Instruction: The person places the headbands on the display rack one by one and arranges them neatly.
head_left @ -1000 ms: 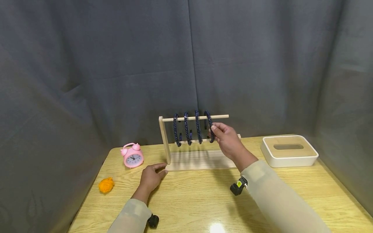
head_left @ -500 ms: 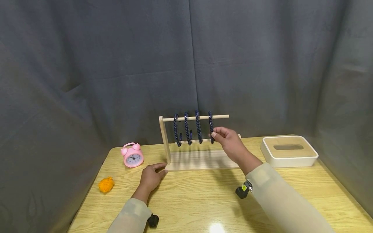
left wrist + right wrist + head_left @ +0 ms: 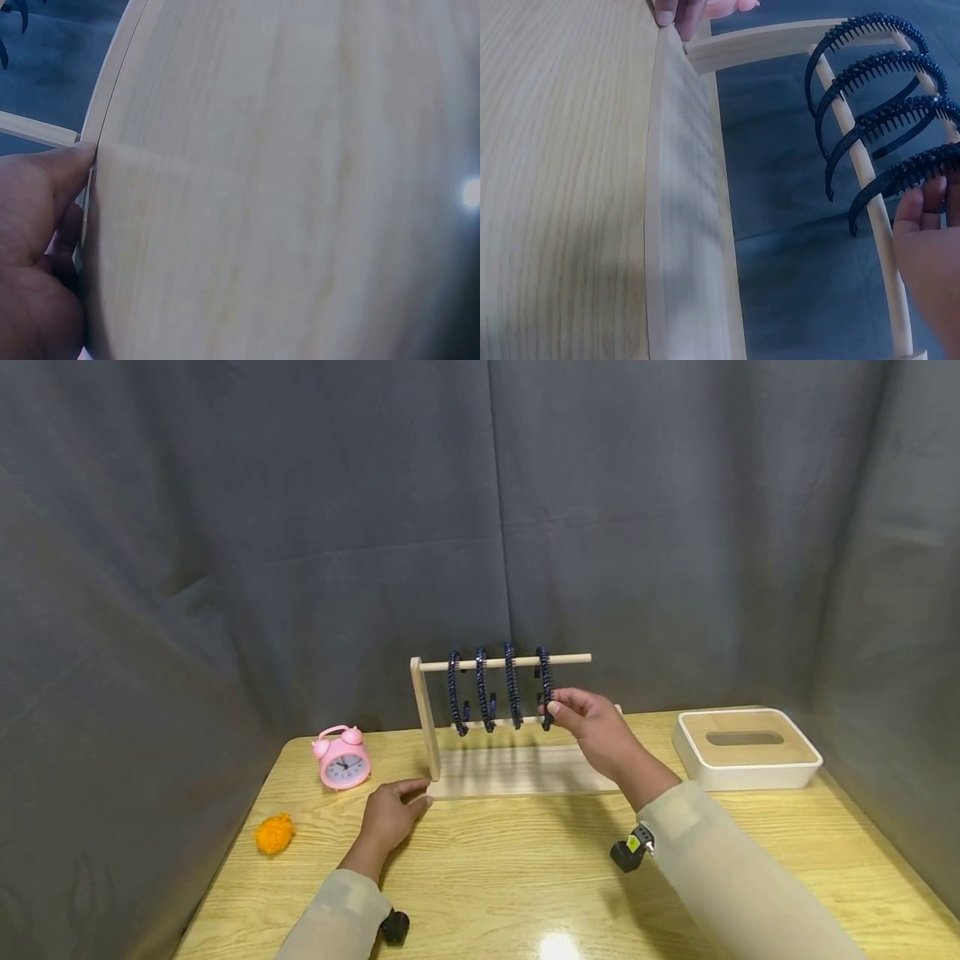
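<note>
A wooden headband stand (image 3: 517, 774) holds several dark blue toothed headbands (image 3: 512, 693) in a row on its upper rod. My right hand (image 3: 603, 735) pinches the rightmost headband (image 3: 547, 681) by its front side, thumb nearest me, while its top hangs over the rod. In the right wrist view, that headband (image 3: 909, 172) curves over the lower rod, with fingertips against its toothed edge. My left hand (image 3: 388, 818) grips the front left corner of the stand's base between thumb and fingers. The left wrist view shows the left thumb (image 3: 56, 169) at the base's edge.
A pink alarm clock (image 3: 344, 762) stands left of the stand, with an orange fluffy ball (image 3: 274, 834) nearer me. On the right sits a white tissue box (image 3: 750, 777) with a wooden lid. A grey curtain (image 3: 645, 527) hangs behind the wooden table (image 3: 487, 877).
My right hand has shifted slightly right and turned the rightmost headband, which hung more slanted before and is now more nearly in line with the others. My left hand has stayed at the base corner.
</note>
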`<state>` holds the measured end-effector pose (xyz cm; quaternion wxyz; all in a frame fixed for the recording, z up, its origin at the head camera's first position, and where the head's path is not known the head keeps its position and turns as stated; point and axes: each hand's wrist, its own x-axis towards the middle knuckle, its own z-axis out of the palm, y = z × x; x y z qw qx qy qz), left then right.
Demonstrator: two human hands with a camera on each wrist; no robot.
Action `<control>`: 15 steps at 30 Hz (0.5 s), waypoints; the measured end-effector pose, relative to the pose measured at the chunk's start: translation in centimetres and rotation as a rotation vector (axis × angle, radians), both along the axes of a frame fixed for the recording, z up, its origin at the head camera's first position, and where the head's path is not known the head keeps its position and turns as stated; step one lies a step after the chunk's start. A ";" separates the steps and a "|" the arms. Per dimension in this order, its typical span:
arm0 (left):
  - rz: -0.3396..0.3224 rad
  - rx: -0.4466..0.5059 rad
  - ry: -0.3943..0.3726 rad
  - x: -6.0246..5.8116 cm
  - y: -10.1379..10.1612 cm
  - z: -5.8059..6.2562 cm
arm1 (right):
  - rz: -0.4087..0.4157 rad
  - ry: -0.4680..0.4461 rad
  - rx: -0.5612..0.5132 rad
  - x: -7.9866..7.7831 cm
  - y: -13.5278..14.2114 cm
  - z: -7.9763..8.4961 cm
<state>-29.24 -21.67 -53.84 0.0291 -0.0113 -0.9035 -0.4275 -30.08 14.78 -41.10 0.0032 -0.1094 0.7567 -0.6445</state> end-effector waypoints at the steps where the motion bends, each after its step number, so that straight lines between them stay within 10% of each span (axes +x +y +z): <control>1: -0.001 0.000 0.000 0.0 0.0 0.0 | 0.001 0.001 -0.009 0.0 0.0 0.0; 15: 0.003 0.005 0.002 -0.3 -0.1 -0.2 | 0.036 -0.004 0.019 -0.2 0.0 -0.3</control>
